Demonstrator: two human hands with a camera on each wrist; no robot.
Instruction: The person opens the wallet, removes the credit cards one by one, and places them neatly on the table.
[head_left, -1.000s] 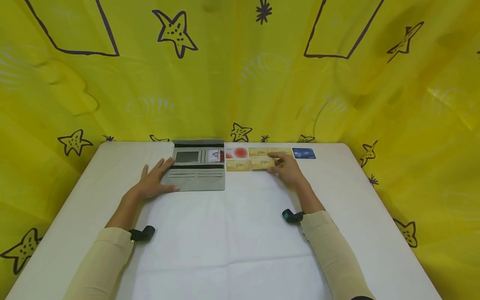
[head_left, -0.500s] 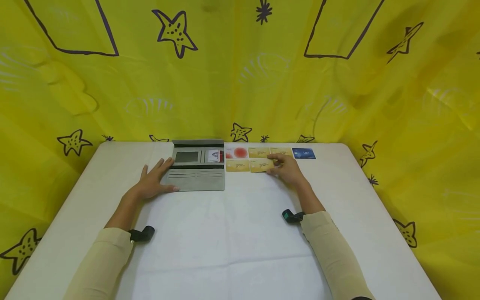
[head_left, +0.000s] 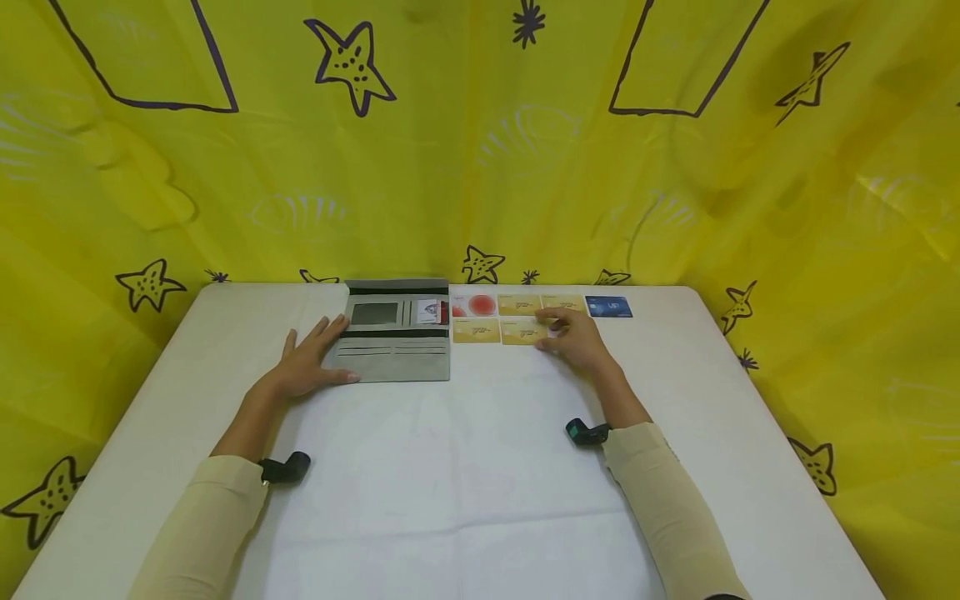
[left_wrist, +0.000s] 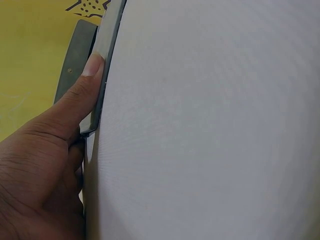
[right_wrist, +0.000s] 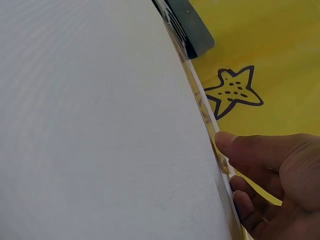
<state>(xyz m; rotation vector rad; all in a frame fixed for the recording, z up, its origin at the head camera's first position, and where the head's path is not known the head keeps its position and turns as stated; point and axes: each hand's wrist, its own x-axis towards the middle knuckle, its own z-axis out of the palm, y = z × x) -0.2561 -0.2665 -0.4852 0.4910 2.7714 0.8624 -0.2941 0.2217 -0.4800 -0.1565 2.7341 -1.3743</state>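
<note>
A grey wallet (head_left: 420, 367) lies unfolded at the back of the table, a small picture card (head_left: 431, 312) showing in one of its pockets. My left hand (head_left: 303, 367) rests on the wallet's left side with spread fingers; in the left wrist view the thumb (left_wrist: 82, 92) lies along its edge. Right of the wallet, my right hand (head_left: 576, 337) pinches the right end of a gold card (head_left: 520, 332) between thumb and fingers, the card lying flat. Another gold card (head_left: 476, 332) is beside it. Behind them are a red-and-white card (head_left: 474, 306) and two more gold cards (head_left: 517, 303).
A blue card (head_left: 609, 307) ends the back row on the right. White cloth covers the table (head_left: 450, 467). A yellow curtain (head_left: 420, 167) with drawn stars hangs right behind the table's back edge.
The gold card in my right hand has settled from slightly raised and tilted to flat, in line with the gold card on its left. The left hand and wallet have stayed put.
</note>
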